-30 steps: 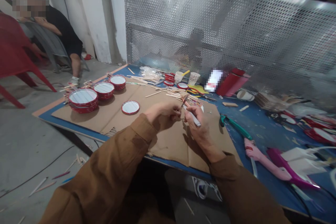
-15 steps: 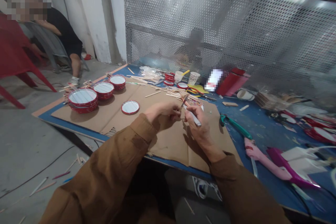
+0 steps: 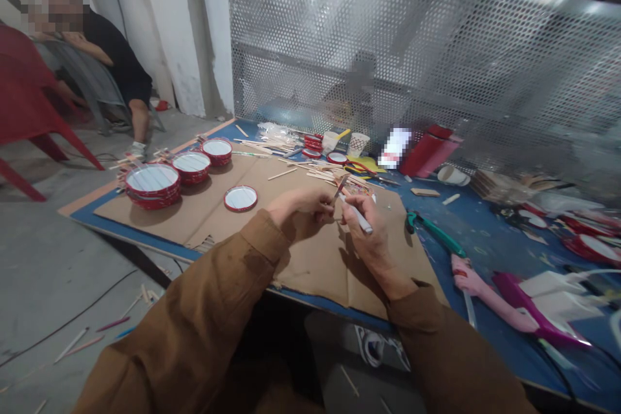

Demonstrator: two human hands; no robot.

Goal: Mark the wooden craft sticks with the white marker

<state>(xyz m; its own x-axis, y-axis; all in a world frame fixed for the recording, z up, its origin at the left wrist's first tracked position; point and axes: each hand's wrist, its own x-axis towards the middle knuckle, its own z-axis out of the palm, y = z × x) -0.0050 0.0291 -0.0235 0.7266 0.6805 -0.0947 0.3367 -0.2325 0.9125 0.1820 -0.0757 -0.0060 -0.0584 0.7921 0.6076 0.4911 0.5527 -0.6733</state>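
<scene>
Over the cardboard sheet (image 3: 204,207), item: left hand (image 3: 301,210) pinching a thin stick (image 3: 341,186); item: right hand (image 3: 371,239) pinching a white marker (image 3: 358,213). I flag one risk: a slip of either grip could drop the stick.

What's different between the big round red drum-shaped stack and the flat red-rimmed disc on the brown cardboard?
The round red drum-shaped stack is tall, but the flat red-rimmed disc is thin and low. The stack is also wider than the disc. The stack stands near the left edge of the brown cardboard, while the disc lies nearer its middle. Both are round, with red edges and white tops.
</scene>
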